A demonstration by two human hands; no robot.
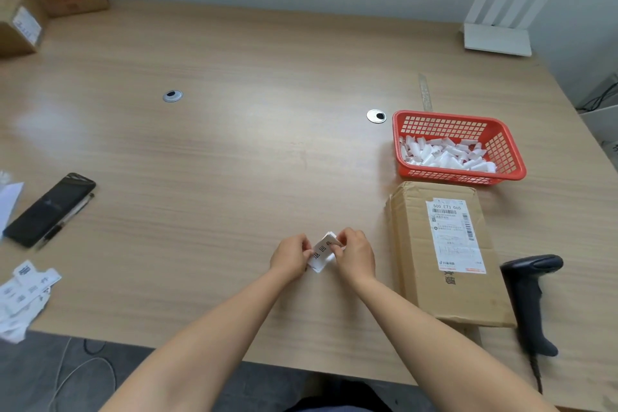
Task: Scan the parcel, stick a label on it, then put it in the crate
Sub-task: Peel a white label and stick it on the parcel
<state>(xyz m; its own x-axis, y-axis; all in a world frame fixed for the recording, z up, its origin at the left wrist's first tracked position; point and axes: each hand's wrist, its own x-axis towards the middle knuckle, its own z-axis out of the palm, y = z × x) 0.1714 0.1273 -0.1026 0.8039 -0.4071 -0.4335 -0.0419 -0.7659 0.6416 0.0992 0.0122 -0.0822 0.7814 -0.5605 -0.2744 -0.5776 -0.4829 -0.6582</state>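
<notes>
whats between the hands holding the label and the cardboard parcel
Nothing: in the head view only bare table separates the right hand from the parcel. Both hands pinch the label.

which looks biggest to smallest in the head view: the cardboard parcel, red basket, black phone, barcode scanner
1. cardboard parcel
2. red basket
3. black phone and barcode scanner: alike, so unranked.

Red lattice basket; brown parcel; black scanner; white label.
</notes>
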